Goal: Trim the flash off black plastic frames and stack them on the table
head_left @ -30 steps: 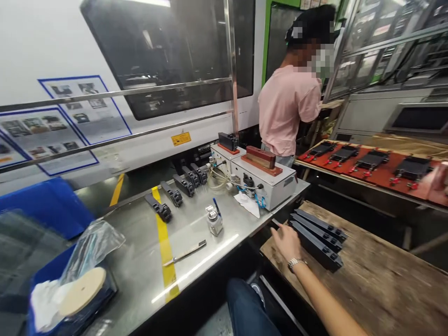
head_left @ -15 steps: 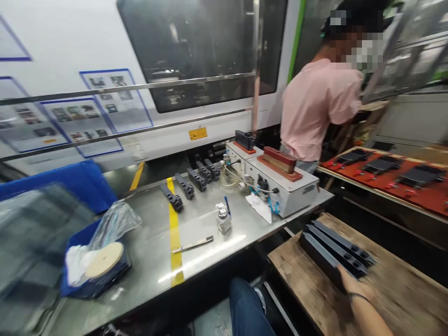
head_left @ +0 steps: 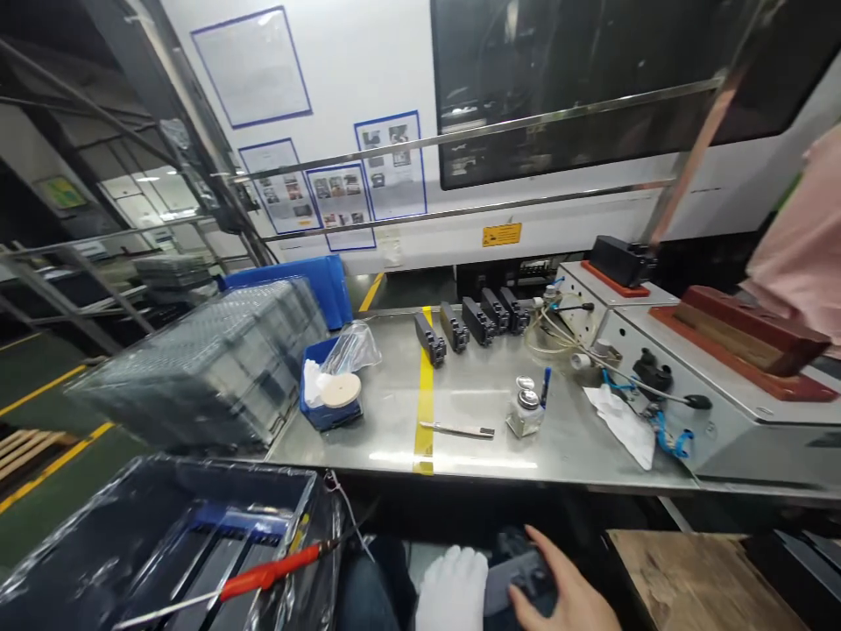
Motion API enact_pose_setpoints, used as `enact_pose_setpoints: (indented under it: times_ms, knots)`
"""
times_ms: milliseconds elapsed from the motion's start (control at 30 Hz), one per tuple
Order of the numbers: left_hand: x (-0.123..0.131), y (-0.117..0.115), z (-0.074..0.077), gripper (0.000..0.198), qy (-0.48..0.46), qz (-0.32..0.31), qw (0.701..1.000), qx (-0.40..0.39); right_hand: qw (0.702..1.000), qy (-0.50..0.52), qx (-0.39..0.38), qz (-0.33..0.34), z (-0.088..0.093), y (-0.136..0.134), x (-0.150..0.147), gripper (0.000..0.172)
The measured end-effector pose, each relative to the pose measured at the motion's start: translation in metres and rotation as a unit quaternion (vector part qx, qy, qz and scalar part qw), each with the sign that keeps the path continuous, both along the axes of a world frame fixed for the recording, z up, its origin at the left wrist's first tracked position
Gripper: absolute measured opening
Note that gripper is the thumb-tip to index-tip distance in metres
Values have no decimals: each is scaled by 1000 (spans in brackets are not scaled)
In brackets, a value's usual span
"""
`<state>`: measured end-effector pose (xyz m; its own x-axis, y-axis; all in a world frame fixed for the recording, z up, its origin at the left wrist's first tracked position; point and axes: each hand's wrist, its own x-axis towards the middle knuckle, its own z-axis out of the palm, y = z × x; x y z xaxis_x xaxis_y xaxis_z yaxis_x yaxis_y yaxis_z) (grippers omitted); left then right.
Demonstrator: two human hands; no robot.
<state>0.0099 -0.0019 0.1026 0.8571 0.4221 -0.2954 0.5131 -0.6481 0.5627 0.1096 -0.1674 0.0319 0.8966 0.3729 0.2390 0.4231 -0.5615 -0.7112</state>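
My right hand (head_left: 558, 596), bare, sits at the bottom of the view, with its fingers around a black moulded part (head_left: 519, 574). My left hand (head_left: 452, 592), in a white glove, is right next to that part's left end, and I cannot tell if it grips it. Both hands are low, over my lap, below the front edge of the steel table (head_left: 473, 386). Several similar black parts (head_left: 477, 320) stand in a row at the table's far side. A scraper blade (head_left: 456, 429) and a small glass bottle (head_left: 526, 412) lie nearer the front.
A white control box (head_left: 716, 386) with a red-based fixture fills the table's right end. A blue bin (head_left: 332, 394) holds a felt wheel. A plastic-wrapped crate (head_left: 164, 543) with a red-handled tool sits lower left. A co-worker's pink sleeve (head_left: 805, 237) edges the right side.
The view has swung left, away from the wooden bench and its stacked black bars. My right hand has moved from that stack to low in front of me, holding a black part.
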Motion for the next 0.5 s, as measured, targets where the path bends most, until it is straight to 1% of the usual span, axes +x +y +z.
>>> enact_pose_setpoints:
  times_ms: [33, 100, 133, 200, 267, 367, 433, 500]
  knots:
    - [2, 0, 3, 57, 56, -10, 998, 9, 998, -1, -6, 55, 7, 19, -6, 56]
    - [-5, 9, 12, 57, 114, 15, 993, -10, 988, 0, -25, 150, 20, 52, -8, 60]
    - [-12, 16, 16, 54, 114, 43, 992, -37, 982, 3, -37, 184, 26, 65, -2, 57]
    - [-32, 32, 24, 48, 60, 119, 985, -113, 974, 9, -66, 218, 35, 89, 22, 41]
    - [-51, 43, 32, 45, -4, 184, 966, -182, 972, 7, -99, 212, 41, 112, 59, 26]
    - [-71, 48, 49, 48, -86, 252, 924, -273, 971, 0, -152, 183, 42, 140, 115, 22]
    - [-77, 45, 61, 49, -134, 276, 893, -328, 968, -1, -184, 171, 39, 152, 141, 20]
    - [-79, 43, 70, 46, -184, 280, 868, -366, 965, 0, -205, 163, 36, 156, 156, 19]
